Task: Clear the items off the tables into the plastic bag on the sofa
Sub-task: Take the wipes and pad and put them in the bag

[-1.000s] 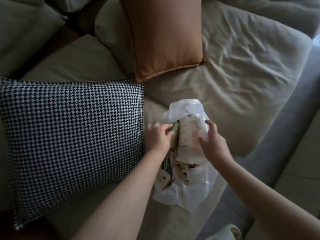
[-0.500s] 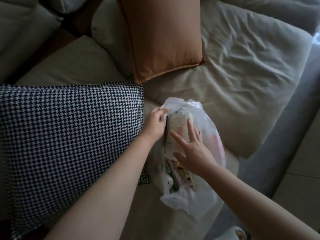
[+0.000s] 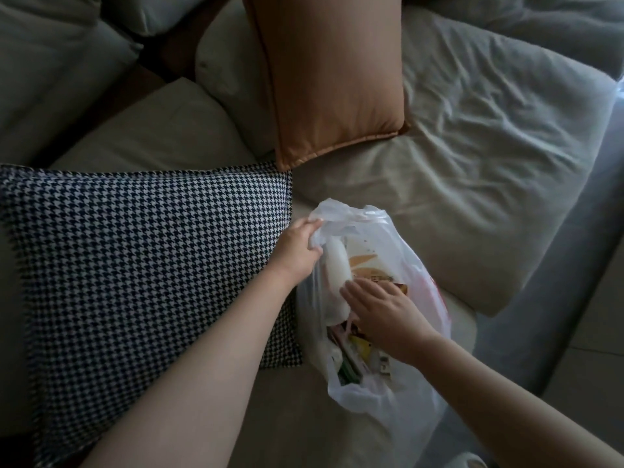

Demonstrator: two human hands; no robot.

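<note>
Plastic bag [image 3: 388, 396] sits on the sofa [image 3: 489, 184] seat, just right of the houndstooth cushion [image 3: 141, 265], mouth facing up toward the camera. Left hand [image 3: 299, 249] is closed on the bag's upper-left rim, fingers pinching the thin film and holding that edge up and open. Right hand [image 3: 388, 312] is inside the mouth, palm down, fingers spread and resting on the contents, not gripping anything that I can make out. Directly between the two hands: a white rounded item [image 3: 334, 282] upright against the left wall of the bag, and beside it a pale printed packet [image 3: 368, 265] with orange markings, its lower end under the right fingertips. Below the right hand, mixed small packets and wrappers [image 3: 358, 359] lie deeper in the bag; individual items too jumbled to identify. Bag's left side touches the houndstooth cushion edge; the orange cushion [image 3: 331, 79] stands behind, well apart from the bag. Open seat fabric to the right of the bag and in front of it, up to the sofa's front edge. Both forearms come in from the bottom of the view, left one nearly straight along the cushion edge, right one angled in from lower right, wrist bent down into the bag.
</note>
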